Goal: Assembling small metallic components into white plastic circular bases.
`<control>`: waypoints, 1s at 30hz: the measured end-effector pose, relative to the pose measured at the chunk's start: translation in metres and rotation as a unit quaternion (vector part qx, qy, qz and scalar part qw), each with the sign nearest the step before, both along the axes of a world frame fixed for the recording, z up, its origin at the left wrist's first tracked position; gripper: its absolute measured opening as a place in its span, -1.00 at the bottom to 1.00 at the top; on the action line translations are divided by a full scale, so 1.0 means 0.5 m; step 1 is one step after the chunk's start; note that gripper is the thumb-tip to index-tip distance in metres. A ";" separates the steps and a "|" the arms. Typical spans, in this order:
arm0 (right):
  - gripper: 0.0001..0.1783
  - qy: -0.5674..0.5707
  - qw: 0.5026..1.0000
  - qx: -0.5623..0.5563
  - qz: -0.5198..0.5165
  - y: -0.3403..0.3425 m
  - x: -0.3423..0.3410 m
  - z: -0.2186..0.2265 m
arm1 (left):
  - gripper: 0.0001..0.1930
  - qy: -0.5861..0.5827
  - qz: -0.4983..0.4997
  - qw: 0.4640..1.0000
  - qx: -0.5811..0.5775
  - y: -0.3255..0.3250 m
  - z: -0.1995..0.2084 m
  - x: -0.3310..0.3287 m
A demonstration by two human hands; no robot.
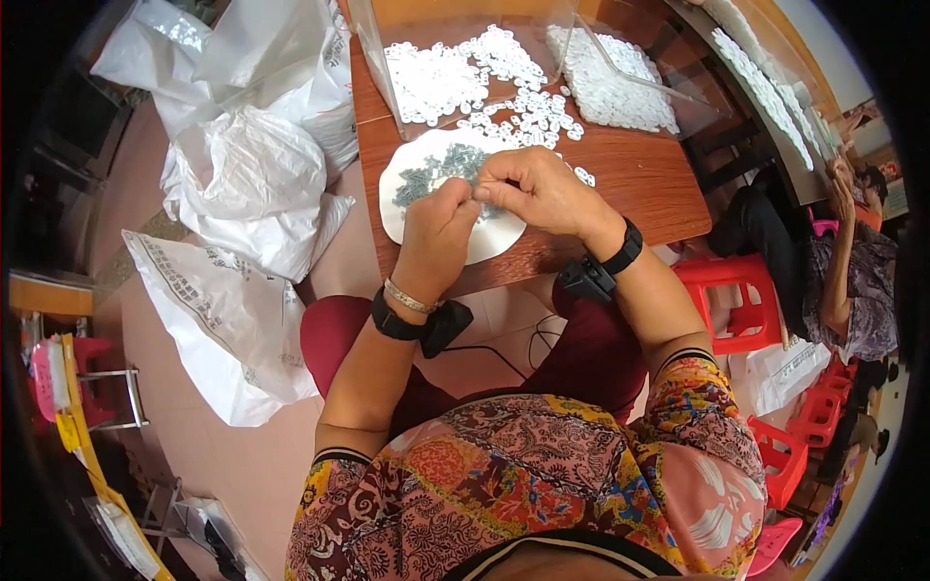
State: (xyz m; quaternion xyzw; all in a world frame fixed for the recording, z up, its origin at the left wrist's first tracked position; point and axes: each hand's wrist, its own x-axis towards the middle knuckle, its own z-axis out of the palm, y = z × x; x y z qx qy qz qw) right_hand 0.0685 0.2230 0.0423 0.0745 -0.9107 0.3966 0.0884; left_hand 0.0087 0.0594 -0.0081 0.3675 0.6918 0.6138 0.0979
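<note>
Over a white round sheet or tray [492, 242] at the table's near edge, my two hands meet with their fingertips touching. My left hand [438, 229] is closed in a pinch, thumb and forefinger pressed together. Coming in from the right, my right hand [547, 191] pinches at the same spot. Whatever lies between the fingertips is too small to name. Just beneath and beyond the hands, a heap of small dark grey pieces [418, 184] is spread on the round sheet. Farther back lie many small white oval pieces with holes [533, 118], loose on the wooden table [630, 184].
Clear-walled bins hold white pieces [431, 82] at the back left and more rows [615, 82] at the back right. Large white sacks [247, 174] crowd the floor at left. A red stool [733, 302] stands at right, near another seated person [852, 281].
</note>
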 end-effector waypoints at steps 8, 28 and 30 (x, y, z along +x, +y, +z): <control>-0.73 0.018 0.971 -0.034 -0.237 0.141 -0.012 -0.003 | -0.86 -0.246 -0.020 0.966 0.074 0.001 0.017 -0.007; -0.82 -0.064 0.967 0.155 -0.190 0.217 -0.029 -0.080 | -0.87 -0.280 -0.043 0.955 0.092 -0.013 0.021 -0.019; -0.80 -0.055 0.974 0.118 -0.188 0.204 -0.026 -0.077 | -0.86 -0.284 -0.045 0.953 0.098 -0.012 0.018 -0.017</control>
